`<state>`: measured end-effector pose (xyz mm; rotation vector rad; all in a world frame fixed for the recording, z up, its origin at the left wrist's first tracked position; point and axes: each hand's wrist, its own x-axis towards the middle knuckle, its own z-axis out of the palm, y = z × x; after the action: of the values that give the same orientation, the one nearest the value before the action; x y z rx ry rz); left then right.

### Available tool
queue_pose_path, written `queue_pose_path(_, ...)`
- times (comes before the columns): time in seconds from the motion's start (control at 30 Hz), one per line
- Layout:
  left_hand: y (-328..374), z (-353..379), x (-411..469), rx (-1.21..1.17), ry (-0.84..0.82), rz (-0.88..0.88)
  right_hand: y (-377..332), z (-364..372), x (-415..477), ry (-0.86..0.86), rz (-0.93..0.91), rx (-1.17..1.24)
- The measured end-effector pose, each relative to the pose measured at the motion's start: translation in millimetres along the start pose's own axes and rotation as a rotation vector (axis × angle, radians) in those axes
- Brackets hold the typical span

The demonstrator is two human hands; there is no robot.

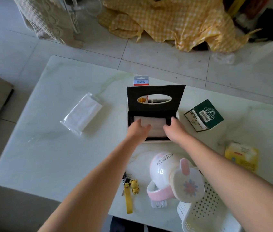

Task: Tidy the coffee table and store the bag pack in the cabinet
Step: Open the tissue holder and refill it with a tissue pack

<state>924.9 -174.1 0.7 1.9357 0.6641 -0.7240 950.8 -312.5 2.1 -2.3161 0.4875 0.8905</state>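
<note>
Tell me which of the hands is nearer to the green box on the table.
Right. The right hand is at the right end of the open tissue box, just left of the green box; the left hand is further left in it.

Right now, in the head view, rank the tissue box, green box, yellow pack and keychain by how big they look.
1. tissue box, lid open: largest.
2. green box and yellow pack: too alike to rank.
3. keychain: smallest.

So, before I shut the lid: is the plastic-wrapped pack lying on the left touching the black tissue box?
Apart. The head view shows bare table between the wrapped pack and the tissue box.
</note>
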Motion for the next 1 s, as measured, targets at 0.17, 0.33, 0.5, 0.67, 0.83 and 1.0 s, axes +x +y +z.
queue_pose_path(0.17, -0.9, -27.2, -3.0, -0.148, 0.128, 0.087, -32.6, 1.0, -10.6, 0.016, -0.167, 0.008)
queue_pose_path(0.33, -43.0, -89.5, -0.2, -0.227, 0.316, -0.022, -100.6, 45.3, -22.7, -0.096, -0.355, 0.015)
queue_pose_path(0.5, -101.9, -152.4, 23.0, -0.335, 0.442, -0.269, -145.5, 106.6, -11.4, -0.247, -0.377, 0.014)
queue_pose_path(0.67, -144.9, -188.4, 47.8, -0.482, 0.461, -0.391, -172.1, 150.6, 17.8, -0.256, -0.35, -0.01)
queue_pose_path(0.83, -169.1, -196.6, 73.8, -0.638, 0.419, -0.372, -188.8, 178.9, 44.7, -0.248, -0.337, -0.024)
queue_pose_path(1.0, -173.9, -194.7, 78.2, -0.658, 0.533, -0.335, -190.8, 189.3, 51.2, -0.251, -0.19, -0.11)
